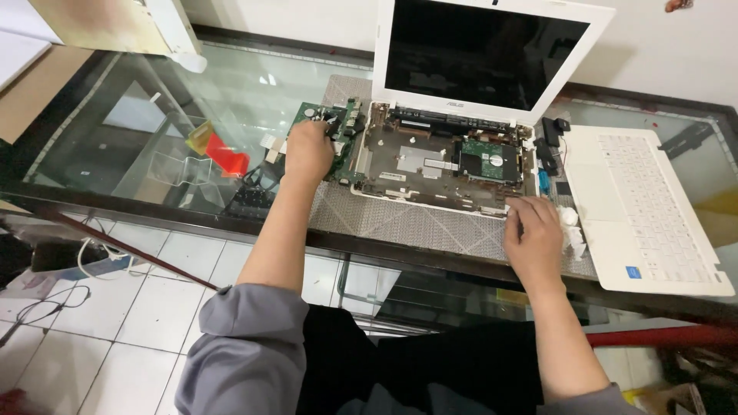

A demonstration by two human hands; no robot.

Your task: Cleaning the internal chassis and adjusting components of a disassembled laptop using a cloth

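Gripping one circuit board (336, 138), left hand (307, 150); right hand (533, 237) touches one laptop base (430, 165).

A single head-worn camera is looking steeply down and forward from above the seated person's lap, facing the wall behind the bench (154, 115). The opened laptop base (442, 165) is sitting just right of the middle of the view, at about arm's reach from the lens. Nearer the camera than that base, both forearms and the grey sleeves are filling the lower part of the view. Left of the base and below the bench edge, the tiled floor (138, 307) is showing. Only this view is covering the scene.
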